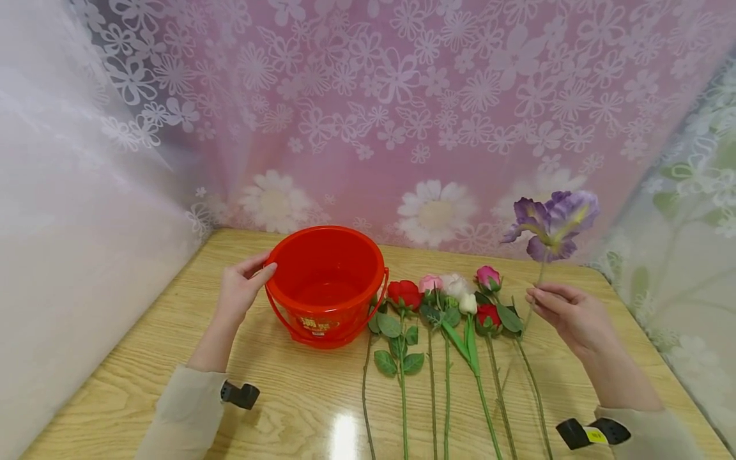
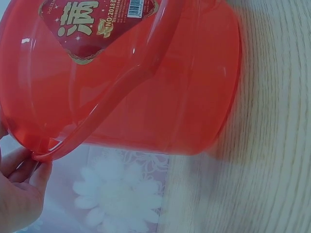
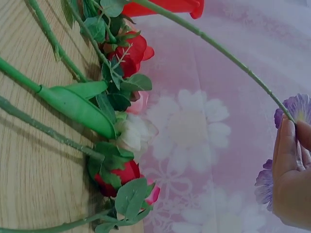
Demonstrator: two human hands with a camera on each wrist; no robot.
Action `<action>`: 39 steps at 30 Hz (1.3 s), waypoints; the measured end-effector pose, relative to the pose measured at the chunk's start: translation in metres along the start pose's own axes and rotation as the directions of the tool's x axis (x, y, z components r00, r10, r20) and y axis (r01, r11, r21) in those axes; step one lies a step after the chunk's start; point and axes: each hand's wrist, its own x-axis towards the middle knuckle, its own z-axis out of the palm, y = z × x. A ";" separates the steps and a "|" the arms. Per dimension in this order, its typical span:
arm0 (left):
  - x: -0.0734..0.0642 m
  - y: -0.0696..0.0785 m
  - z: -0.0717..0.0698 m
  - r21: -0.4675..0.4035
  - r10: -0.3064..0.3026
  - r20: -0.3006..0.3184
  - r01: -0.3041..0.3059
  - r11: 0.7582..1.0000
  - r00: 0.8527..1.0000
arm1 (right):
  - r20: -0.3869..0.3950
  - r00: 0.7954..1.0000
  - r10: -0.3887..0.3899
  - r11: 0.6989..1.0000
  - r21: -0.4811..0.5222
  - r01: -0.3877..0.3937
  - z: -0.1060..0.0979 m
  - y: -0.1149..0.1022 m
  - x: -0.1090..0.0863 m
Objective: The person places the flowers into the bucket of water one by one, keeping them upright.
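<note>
A red plastic bucket [image 1: 324, 281] stands upright on the wooden table, its handle hanging down at the front. My left hand [image 1: 244, 287] grips the bucket's rim at the left side, thumb over the edge. In the left wrist view the bucket's printed label [image 2: 92, 24] shows. At the right, my right hand [image 1: 575, 316] pinches the stem of a purple iris [image 1: 552, 227] below its bloom and holds it up off the table. The iris stem [image 3: 233, 58] slants down from the fingers in the right wrist view.
Several artificial flowers lie in a row between the hands, stems toward me: a red rose [image 1: 405, 294], a white tulip [image 1: 468, 303], another red rose [image 1: 489, 314] and a pink rose [image 1: 487, 277] among them. A flowered pink curtain [image 1: 368, 128] hangs behind the table [image 1: 299, 396].
</note>
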 end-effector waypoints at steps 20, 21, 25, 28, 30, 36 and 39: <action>0.001 -0.004 0.000 0.026 0.006 -0.014 -0.006 1.000 1.000 | -0.002 0.997 -0.081 0.995 0.058 0.081 0.043 -0.007 0.023; 0.001 -0.004 0.000 0.023 0.005 -0.014 -0.005 1.000 1.000 | -0.001 0.996 -0.091 0.994 0.062 0.090 0.045 -0.007 0.023; 0.001 -0.003 0.001 0.017 0.003 -0.013 -0.003 1.000 1.000 | 0.006 0.994 -0.112 0.991 0.071 0.112 0.051 -0.008 0.027; 0.001 -0.003 0.001 0.009 0.004 -0.018 -0.004 1.000 1.000 | 0.012 0.993 -0.115 0.991 0.070 0.114 0.057 -0.009 0.031; 0.001 -0.003 0.001 0.008 0.010 -0.017 -0.010 1.000 1.000 | 0.005 0.993 -0.114 0.991 0.072 0.113 0.062 -0.010 0.034; 0.002 -0.004 0.001 0.023 0.015 -0.004 -0.015 1.000 1.000 | -0.012 0.991 -0.130 0.989 0.068 0.130 0.078 -0.019 0.045; 0.001 -0.005 0.000 0.027 0.005 -0.006 -0.005 1.000 1.000 | 0.008 0.987 -0.162 0.985 0.063 0.161 0.084 -0.022 0.050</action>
